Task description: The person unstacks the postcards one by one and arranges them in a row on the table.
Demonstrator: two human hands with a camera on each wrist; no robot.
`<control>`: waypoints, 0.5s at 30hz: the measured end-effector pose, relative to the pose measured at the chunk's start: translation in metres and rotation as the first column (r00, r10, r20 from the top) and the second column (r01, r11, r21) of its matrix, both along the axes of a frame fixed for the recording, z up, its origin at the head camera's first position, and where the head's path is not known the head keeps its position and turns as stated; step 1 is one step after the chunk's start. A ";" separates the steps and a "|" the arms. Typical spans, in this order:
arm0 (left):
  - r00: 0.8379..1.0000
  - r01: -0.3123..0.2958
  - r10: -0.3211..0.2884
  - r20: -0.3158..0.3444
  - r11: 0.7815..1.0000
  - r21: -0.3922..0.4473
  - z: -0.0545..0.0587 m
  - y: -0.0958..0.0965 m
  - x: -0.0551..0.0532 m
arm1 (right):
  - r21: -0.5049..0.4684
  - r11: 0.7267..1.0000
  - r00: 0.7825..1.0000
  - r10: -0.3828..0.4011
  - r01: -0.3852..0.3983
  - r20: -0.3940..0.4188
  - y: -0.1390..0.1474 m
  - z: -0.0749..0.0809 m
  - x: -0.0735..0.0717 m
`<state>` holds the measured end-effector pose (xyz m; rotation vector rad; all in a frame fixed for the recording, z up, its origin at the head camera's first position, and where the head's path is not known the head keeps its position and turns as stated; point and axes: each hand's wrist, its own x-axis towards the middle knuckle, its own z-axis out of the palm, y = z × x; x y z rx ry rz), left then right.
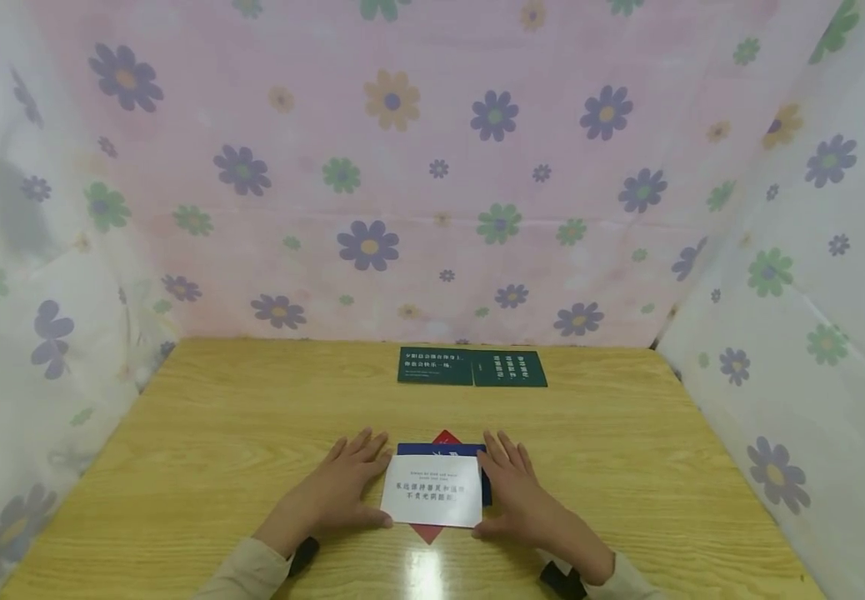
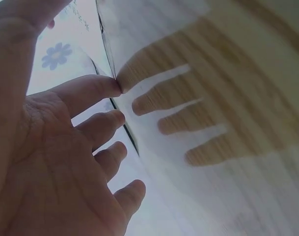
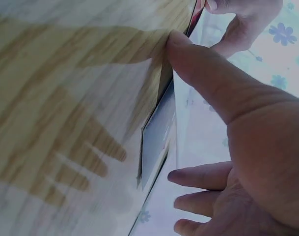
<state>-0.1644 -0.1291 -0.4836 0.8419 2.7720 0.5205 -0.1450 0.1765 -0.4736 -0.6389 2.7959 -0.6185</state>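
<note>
We see the white card lying between the two hands, its printed lines readable from the near side. Beneath it, the blue card peeks out along the far and right edges, and the red card, turned on its point, shows a corner far and a corner near. The differing angles seem to us to leave each layer visible. Whether the white card rests flat on the others or sits slightly above, we cannot tell.

The left hand flanks its left edge and the right hand its right, both with fingers spread and fairly straight, thumbs at the near corners, index fingers towards the far ones. We take this framing as a way to steady the card without covering its words.

Farther off, the left green card and right green card lie side by side near the table's far edge, well apart from the hands, perhaps set aside there.
</note>
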 end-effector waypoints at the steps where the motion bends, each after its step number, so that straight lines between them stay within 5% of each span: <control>1: 1.000 -0.001 0.001 0.001 1.000 0.000 0.000 0.000 0.000 | 0.006 1.000 1.000 -0.006 0.006 -0.007 -0.001 0.000 0.000; 15: 0.998 0.052 -0.054 0.028 0.996 0.068 -0.004 -0.011 -0.008 | 0.046 0.998 0.985 -0.031 0.040 -0.167 -0.002 -0.002 0.001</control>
